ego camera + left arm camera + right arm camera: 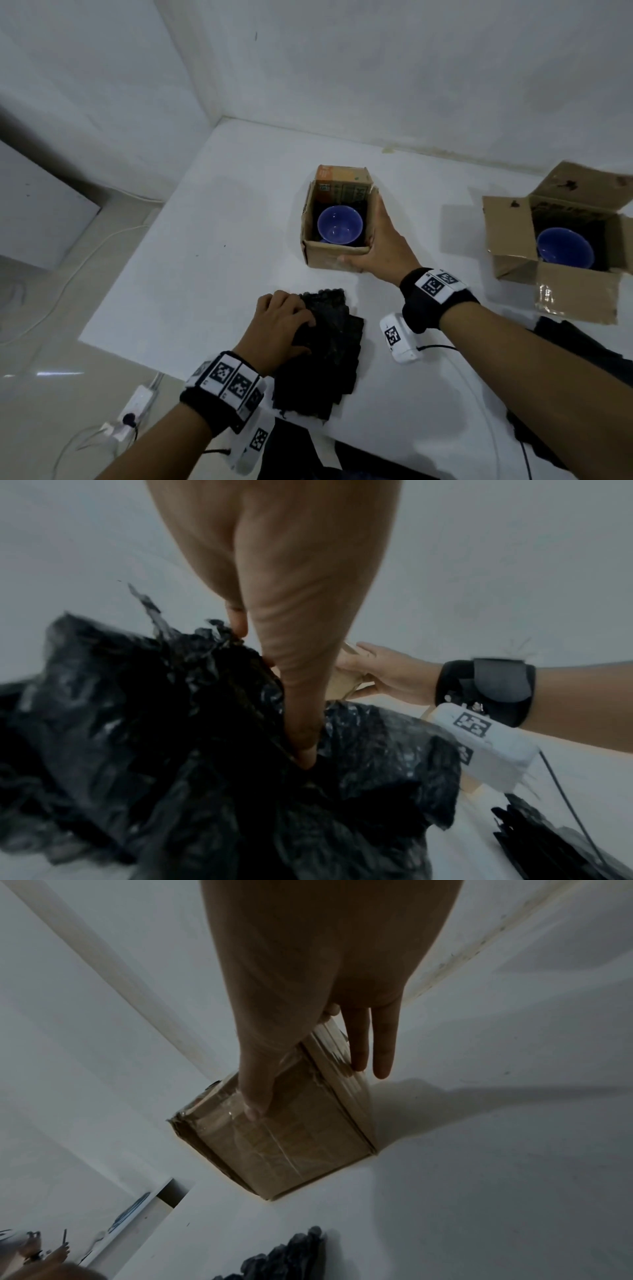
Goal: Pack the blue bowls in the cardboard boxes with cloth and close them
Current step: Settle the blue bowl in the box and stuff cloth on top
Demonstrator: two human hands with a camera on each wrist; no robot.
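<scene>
A small open cardboard box [329, 255] stands mid-table with a blue bowl [339, 224] inside on dark cloth. My right hand [366, 236] clasps its near right corner, thumb on the front face and fingers along the right side; the right wrist view shows the same hold [311, 1088] on the taped box [294, 1139]. My left hand [291, 318] rests on a stack of black cloths [329, 363] near the table's front. In the left wrist view, this hand [270, 691] pinches the top cloth [137, 723]. A second open box [575, 294] at the right holds another blue bowl [563, 248].
The white table [205, 257] meets white walls at the back and left corner. More black cloth [579, 339] lies by the second box. The floor at left has a power strip [137, 407] and cables beyond the table's left edge.
</scene>
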